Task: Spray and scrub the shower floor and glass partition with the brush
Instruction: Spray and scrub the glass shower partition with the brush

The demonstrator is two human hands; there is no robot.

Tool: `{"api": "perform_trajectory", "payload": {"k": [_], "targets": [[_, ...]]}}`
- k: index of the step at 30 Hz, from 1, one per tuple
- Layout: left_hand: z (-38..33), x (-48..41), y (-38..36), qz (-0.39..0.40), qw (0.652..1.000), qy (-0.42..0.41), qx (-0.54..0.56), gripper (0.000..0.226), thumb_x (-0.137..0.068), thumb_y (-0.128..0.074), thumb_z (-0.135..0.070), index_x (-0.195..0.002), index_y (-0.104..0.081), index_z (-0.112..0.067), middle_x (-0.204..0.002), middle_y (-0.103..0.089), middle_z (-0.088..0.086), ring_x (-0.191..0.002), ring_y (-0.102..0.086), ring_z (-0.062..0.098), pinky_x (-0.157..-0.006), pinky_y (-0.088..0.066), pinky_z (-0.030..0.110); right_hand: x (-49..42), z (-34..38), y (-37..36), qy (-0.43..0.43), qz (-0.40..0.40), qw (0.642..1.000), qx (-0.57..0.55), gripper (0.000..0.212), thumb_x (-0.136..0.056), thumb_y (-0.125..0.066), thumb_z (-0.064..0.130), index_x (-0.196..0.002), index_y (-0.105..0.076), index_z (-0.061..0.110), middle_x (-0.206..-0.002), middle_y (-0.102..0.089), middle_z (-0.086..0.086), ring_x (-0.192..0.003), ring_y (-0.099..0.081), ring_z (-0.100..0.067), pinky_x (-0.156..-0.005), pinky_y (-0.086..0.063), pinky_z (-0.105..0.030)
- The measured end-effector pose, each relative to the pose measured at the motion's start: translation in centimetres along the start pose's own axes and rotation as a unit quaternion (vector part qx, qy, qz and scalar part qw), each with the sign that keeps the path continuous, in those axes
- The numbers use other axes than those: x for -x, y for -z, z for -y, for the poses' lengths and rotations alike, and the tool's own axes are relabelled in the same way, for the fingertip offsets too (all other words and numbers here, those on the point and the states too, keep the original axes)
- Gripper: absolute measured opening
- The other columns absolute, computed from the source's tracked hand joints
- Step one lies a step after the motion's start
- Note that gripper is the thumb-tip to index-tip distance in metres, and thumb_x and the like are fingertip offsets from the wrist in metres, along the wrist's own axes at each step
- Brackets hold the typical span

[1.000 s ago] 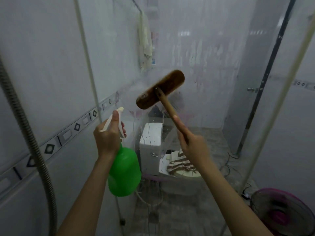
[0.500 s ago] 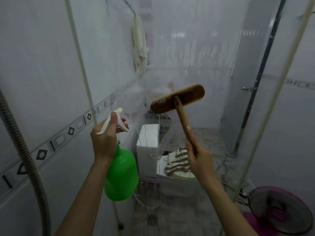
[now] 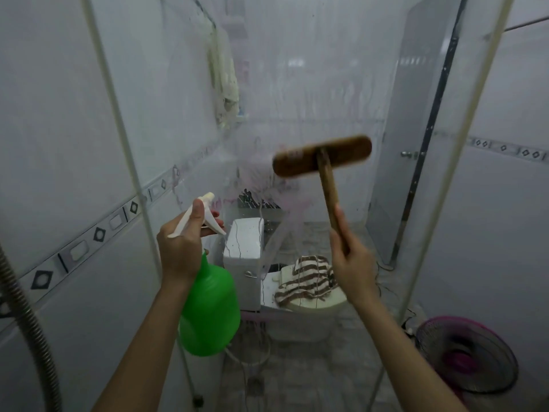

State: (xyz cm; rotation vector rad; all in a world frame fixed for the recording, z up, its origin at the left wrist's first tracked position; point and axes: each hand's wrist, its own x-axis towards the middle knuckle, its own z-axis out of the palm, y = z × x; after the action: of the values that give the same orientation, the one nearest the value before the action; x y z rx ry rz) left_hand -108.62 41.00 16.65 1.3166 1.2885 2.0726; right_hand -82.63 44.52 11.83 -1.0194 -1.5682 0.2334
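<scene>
**Shower clean: glass partition in progress, floor not verifiable**

Progress. The glass partition (image 3: 326, 69) is wet. Streaks and runs cover its upper and middle area, and a pinkish sprayed patch (image 3: 258, 179) with drips below it sits just left of the brush (image 3: 322, 156). The brush head is at mid-height and lies roughly level, apparently flat against the pane, though contact cannot be confirmed. I judge the step in hand to be scrubbing the middle band of the glass. The lower glass shows fewer marks and probably needs both spray and brush. The shower floor is not clearly in view, since the tiled ground visible lies beyond the pane, so its condition cannot be assessed and it should be treated as outstanding.

Hands. The right hand (image 3: 352, 263) is wrapped round the lower end of the wooden handle. The left hand (image 3: 181, 248) grips the neck of the spray bottle (image 3: 211, 310), thumb up along the white sprayer head and fingers at the trigger. The nozzle points toward the sprayed patch.

Containers. The bottle body is opaque green and its fill level cannot be read. Beyond the glass, the toilet cistern (image 3: 243, 254) has its cover on. The toilet lid (image 3: 315, 303) is down with a striped cloth (image 3: 306, 281) lying on top.

Also present: a pink fan (image 3: 466, 355) at lower right and a shower hose (image 3: 26, 307) at far left.
</scene>
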Motion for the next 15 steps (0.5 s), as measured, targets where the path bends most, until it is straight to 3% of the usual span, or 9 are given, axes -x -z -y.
{"api": "perform_trajectory", "payload": {"k": [3, 5, 7, 9, 11, 13, 15], "targets": [[0.7, 0.6, 0.2, -0.004, 1.0, 0.005, -0.009, 0.036, -0.104, -0.049, -0.032, -0.084, -0.074, -0.014, -0.078, -0.076, 0.001, -0.069, -0.075, 0.017, -0.07, -0.063, 0.029, -5.2, 1.6, 1.2, 0.072, -0.003, 0.997, 0.01, 0.053, -0.1, -0.046, 0.019, -0.146, -0.028, 0.038, -0.073, -0.06, -0.02, -0.042, -0.033, -0.01, -0.039, -0.037, -0.028], [1.4, 1.3, 0.8, -0.011, 1.0, 0.015, -0.015, 0.039, -0.104, -0.049, -0.034, -0.08, -0.074, -0.015, -0.071, -0.076, -0.003, -0.067, -0.075, 0.018, -0.069, -0.062, 0.029, -3.7, -0.8, 2.0, 0.068, 0.019, 0.996, 0.048, 0.055, -0.1, -0.046, 0.021, -0.147, -0.026, 0.041, -0.088, -0.064, -0.024, -0.041, -0.038, -0.016, -0.04, -0.043, -0.036], [2.3, 1.8, 1.8, -0.022, 0.999, 0.029, -0.033, 0.045, -0.103, -0.05, -0.04, -0.073, -0.073, -0.017, -0.064, -0.074, -0.001, -0.063, -0.074, 0.023, -0.066, -0.061, 0.033, 1.3, -4.2, 2.6, 0.046, 0.045, 0.994, 0.083, 0.056, -0.098, -0.046, 0.027, -0.147, -0.024, 0.044, -0.078, -0.065, -0.017, -0.041, -0.043, -0.015, -0.04, -0.044, -0.028], [2.9, 1.9, 2.8, -0.042, 0.997, 0.042, -0.059, 0.052, -0.102, -0.05, -0.046, -0.064, -0.07, -0.016, -0.057, -0.07, 0.006, -0.056, -0.069, 0.026, -0.063, -0.056, 0.034, 5.0, -5.3, 2.0, 0.014, 0.073, 0.993, 0.094, 0.06, -0.096, -0.051, 0.023, -0.146, -0.025, 0.046, -0.06, -0.057, 0.003, -0.041, -0.042, -0.008, -0.039, -0.031, -0.01], [3.4, 2.0, 3.4, -0.075, 0.993, 0.046, -0.079, 0.054, -0.101, -0.051, -0.047, -0.061, -0.066, -0.013, -0.055, -0.064, 0.011, -0.047, -0.063, 0.017, -0.058, -0.051, 0.031, 4.7, -4.4, 0.0, 0.02, 0.09, 0.991, 0.098, 0.062, -0.095, -0.057, 0.013, -0.146, -0.031, 0.036, -0.054, -0.043, 0.016, -0.038, -0.037, -0.005, -0.039, -0.027, -0.01], [3.7, 2.0, 3.8, -0.081, 0.99, 0.037, -0.106, 0.053, -0.099, -0.053, -0.048, -0.063, -0.067, -0.014, -0.058, -0.066, 0.01, -0.048, -0.063, 0.014, -0.059, -0.051, 0.03, 2.3, -2.2, -2.3, 0.072, 0.101, 0.984, 0.124, 0.06, -0.096, -0.055, 0.015, -0.148, -0.03, 0.031, -0.051, -0.039, 0.013, -0.036, -0.034, -0.005, -0.036, -0.03, -0.015], [3.9, 1.6, 4.2, -0.058, 0.992, 0.031, -0.11, 0.05, -0.099, -0.052, -0.049, -0.07, -0.073, -0.014, -0.066, -0.072, 0.01, -0.06, -0.071, 0.022, -0.067, -0.058, 0.035, 0.3, -1.0, -3.7, 0.104, 0.131, 0.977, 0.132, 0.056, -0.099, -0.047, 0.025, -0.149, -0.025, 0.035, -0.049, -0.042, 0.006, -0.034, -0.037, -0.009, -0.034, -0.034, -0.02]]}}
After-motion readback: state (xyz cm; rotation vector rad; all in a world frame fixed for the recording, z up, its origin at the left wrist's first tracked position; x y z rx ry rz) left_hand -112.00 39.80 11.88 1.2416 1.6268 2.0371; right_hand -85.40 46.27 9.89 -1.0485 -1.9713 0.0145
